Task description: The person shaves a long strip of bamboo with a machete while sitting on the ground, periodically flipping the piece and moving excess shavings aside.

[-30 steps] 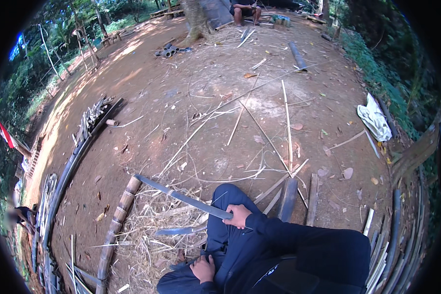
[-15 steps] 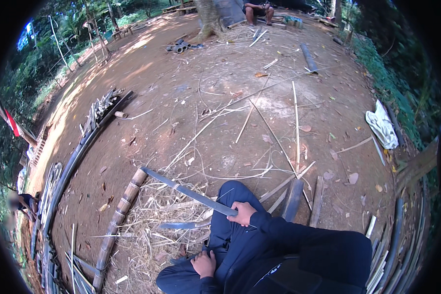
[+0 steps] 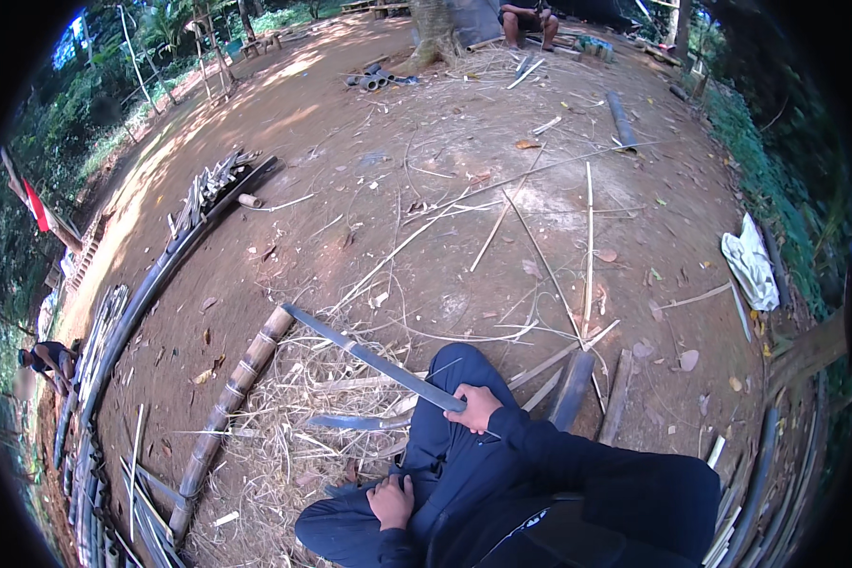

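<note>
My right hand [image 3: 476,409] grips the near end of a long, flat, dark split-bamboo strip [image 3: 379,362] above my raised knee. A paler node ring crosses the strip partway along. Its far end reaches the top end of a thick brown bamboo pole [image 3: 229,402] on the ground; whether they touch, I cannot tell. My left hand [image 3: 390,502] rests on my lower leg, holding nothing, its fingers laid out over the dark trouser cloth. Between pole and knee, another dark curved bamboo piece [image 3: 355,422] lies on a heap of pale shavings [image 3: 298,454].
Thin bamboo strips [image 3: 589,251] lie scattered ahead. Beside my right knee are a dark split piece [image 3: 573,388] and a brown slat [image 3: 617,398]. Long dark bamboo [image 3: 151,293] and bundled strips lie left; more poles [image 3: 762,473] right. Two other people sit farther off.
The whole view has shifted slightly, with the ground ahead sliding right and down. My right hand still grips the bamboo strip, and my left hand stays on my leg.
</note>
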